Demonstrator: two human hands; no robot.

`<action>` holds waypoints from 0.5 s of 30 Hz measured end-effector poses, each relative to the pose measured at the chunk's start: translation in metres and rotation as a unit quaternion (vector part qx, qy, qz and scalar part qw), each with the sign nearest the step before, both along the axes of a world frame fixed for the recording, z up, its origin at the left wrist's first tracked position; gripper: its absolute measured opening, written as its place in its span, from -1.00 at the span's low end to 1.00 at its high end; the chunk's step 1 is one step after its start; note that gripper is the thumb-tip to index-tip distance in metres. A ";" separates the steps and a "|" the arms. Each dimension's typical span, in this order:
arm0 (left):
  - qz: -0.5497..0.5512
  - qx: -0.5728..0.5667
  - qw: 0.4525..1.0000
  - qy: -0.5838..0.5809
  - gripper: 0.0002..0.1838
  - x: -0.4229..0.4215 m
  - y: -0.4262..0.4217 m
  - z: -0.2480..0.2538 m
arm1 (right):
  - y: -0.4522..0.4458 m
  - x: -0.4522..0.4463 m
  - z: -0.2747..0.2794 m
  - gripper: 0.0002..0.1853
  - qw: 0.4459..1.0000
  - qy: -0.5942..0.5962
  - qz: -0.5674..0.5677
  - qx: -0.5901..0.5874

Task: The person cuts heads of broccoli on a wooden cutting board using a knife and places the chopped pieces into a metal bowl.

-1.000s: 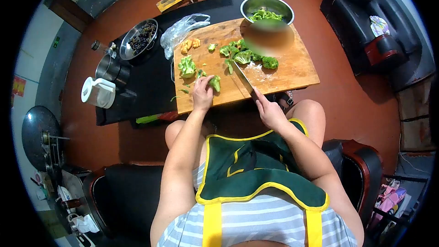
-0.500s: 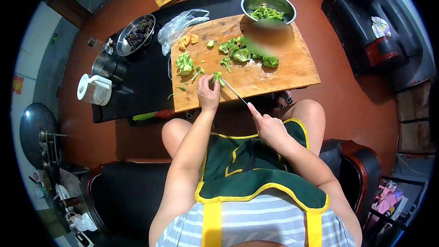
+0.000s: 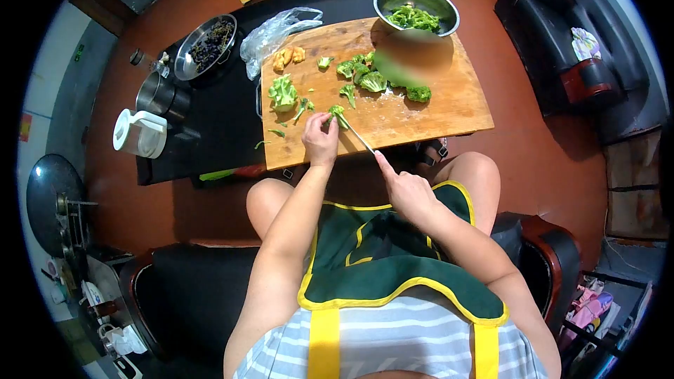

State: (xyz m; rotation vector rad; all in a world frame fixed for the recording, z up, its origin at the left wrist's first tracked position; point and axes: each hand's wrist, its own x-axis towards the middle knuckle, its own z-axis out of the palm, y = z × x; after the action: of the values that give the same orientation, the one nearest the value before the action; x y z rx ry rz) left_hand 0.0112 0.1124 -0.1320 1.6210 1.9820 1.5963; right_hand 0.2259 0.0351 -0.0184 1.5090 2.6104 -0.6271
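Note:
At the near edge of the wooden cutting board, my left hand pinches a small broccoli floret. My right hand is closed around a knife, its index finger stretched along the back. The blade reaches up and left, its tip end at the floret. A thick pale-green broccoli stalk lies left of my left hand, with small trimmings around it. Larger broccoli pieces are grouped further back, and a loose floret rests between them and my hands.
A metal bowl of cut greens stands at the board's far right corner, beside a blurred patch. Yellowish pieces sit at the board's far left. Beyond are a plastic bag, a pan of dark grapes, a pot and a clear jug.
My right hand and the knife have shifted slightly up and left. My left hand keeps its pinch on the floret. The whole view has tilted a little.

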 end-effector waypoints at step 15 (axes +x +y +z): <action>-0.074 -0.025 0.995 0.059 -0.76 -0.015 -0.022 0.011 | 0.036 0.028 -0.037 -0.46 0.960 0.263 -0.066 -0.077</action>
State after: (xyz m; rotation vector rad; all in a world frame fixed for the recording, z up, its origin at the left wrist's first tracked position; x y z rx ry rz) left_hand -0.0040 0.0900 -0.1210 1.8351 1.8872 1.4176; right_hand 0.2541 0.0710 -0.0551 1.6585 2.7307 -1.3801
